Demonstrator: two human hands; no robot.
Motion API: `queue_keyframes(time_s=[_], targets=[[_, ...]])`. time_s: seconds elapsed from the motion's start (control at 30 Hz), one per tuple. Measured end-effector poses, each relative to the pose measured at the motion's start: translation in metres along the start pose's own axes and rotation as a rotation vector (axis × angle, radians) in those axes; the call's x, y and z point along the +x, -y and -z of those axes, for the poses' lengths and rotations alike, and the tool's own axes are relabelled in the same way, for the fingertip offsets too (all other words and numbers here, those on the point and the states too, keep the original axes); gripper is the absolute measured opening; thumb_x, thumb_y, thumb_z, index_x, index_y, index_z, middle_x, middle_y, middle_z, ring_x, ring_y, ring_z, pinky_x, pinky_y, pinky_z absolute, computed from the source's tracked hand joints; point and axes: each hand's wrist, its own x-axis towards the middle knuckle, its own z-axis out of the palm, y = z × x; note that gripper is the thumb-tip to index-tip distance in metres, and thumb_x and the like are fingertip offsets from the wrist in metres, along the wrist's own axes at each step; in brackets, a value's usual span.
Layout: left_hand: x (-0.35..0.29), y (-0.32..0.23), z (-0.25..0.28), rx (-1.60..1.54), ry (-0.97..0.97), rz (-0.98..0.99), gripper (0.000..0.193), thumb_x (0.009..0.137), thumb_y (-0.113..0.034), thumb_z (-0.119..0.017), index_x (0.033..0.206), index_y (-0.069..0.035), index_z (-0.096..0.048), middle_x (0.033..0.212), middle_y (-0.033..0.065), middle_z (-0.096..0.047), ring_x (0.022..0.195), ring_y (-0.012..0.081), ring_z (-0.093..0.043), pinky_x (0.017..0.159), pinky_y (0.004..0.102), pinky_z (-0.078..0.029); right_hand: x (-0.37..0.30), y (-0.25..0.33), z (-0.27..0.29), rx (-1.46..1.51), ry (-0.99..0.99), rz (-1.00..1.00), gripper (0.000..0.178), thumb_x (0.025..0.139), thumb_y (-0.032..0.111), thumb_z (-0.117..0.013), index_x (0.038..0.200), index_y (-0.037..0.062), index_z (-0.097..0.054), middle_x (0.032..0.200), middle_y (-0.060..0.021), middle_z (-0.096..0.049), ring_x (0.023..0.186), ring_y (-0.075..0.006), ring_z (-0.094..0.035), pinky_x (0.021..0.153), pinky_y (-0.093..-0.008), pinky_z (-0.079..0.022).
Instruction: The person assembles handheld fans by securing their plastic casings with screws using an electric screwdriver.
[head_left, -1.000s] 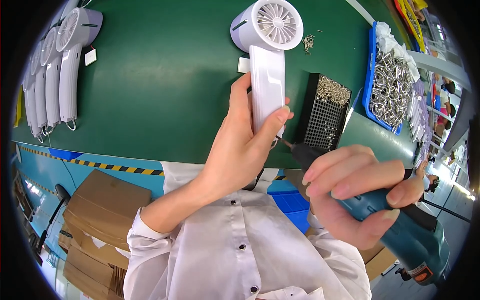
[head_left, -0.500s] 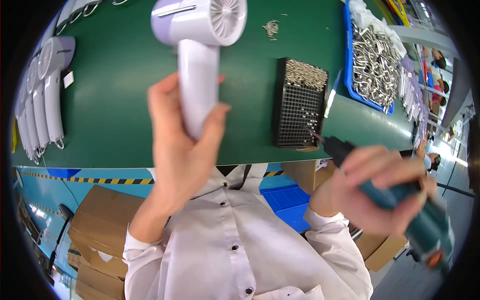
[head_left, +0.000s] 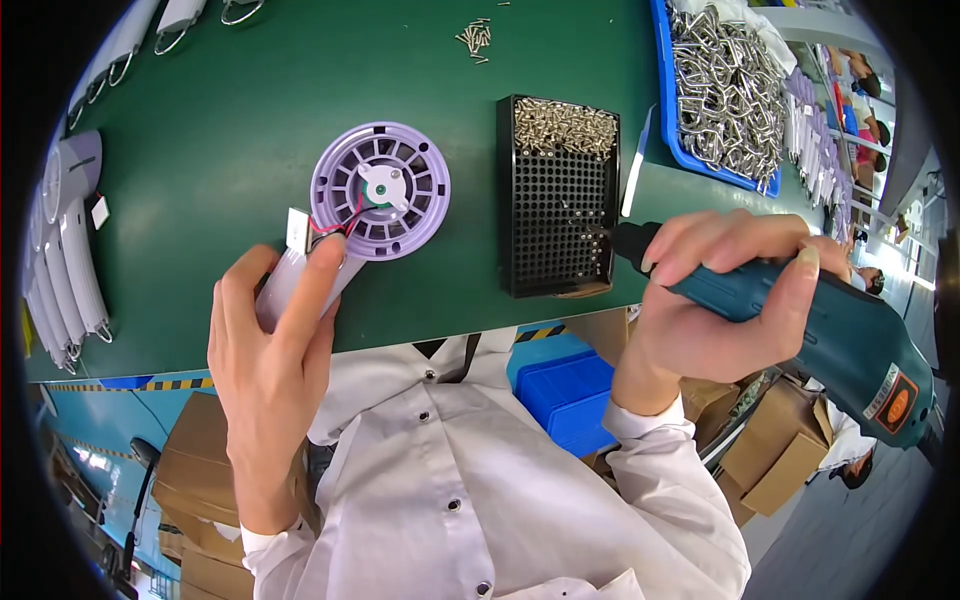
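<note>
Left hand [head_left: 270, 345] on the purple fan [head_left: 330, 178], right hand [head_left: 715, 320] on the power screwdriver [head_left: 850, 335]

Head view: the left grip closes around the fan's handle near the front edge of the green tabletop [head_left: 420, 290], open wheel side up, red wires [head_left: 353, 210] showing. The right grip wraps the screwdriver, its nose at the black screw tray's [head_left: 507, 200] right side; tip contact cannot be told.

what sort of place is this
Probably a factory assembly workstation: the right hand holds a teal electric screwdriver, a black perforated tray with loose screws lies on the green workbench, and several similar handheld fans are lined up at the left.
</note>
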Motion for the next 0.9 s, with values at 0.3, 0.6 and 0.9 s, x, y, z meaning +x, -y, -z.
queue_keyframes(time_s=[0.3,0.6,0.9], targets=[[0.008,-0.007,0.0,-0.124,0.023,0.009,0.061,0.069,0.003,-0.073,0.123,-0.026,-0.066,0.099,0.0124,-0.052,0.079,0.0262,-0.057,0.062,0.0361,-0.05,0.0,0.002,-0.006,-0.1,0.093,-0.029,0.021,0.1,0.024,-0.031,0.113,0.0129,-0.044,0.069,-0.0118,-0.049,0.037,-0.0219,-0.046,0.036,-0.0373,-0.045],[0.009,-0.006,0.002,-0.105,0.033,-0.031,0.064,0.062,0.005,-0.069,0.119,-0.025,-0.069,0.094,0.0102,-0.051,0.075,0.0239,-0.057,0.059,0.0329,-0.05,0.003,0.009,-0.012,-0.047,-0.002,-0.071,0.016,0.1,0.021,-0.041,0.098,0.005,-0.038,0.07,-0.0149,-0.052,0.04,-0.0231,-0.049,0.038,-0.0389,-0.049],[-0.006,-0.013,0.004,-0.109,0.134,-0.192,0.067,0.069,-0.003,-0.065,0.131,-0.028,-0.061,0.097,0.0124,-0.051,0.071,0.0192,-0.052,0.058,0.0277,-0.047,0.017,0.047,-0.037,0.19,0.269,0.005,0.038,0.095,0.034,-0.042,0.112,0.0014,-0.053,0.075,-0.0086,-0.045,0.041,-0.0174,-0.04,0.04,-0.0334,-0.035]])
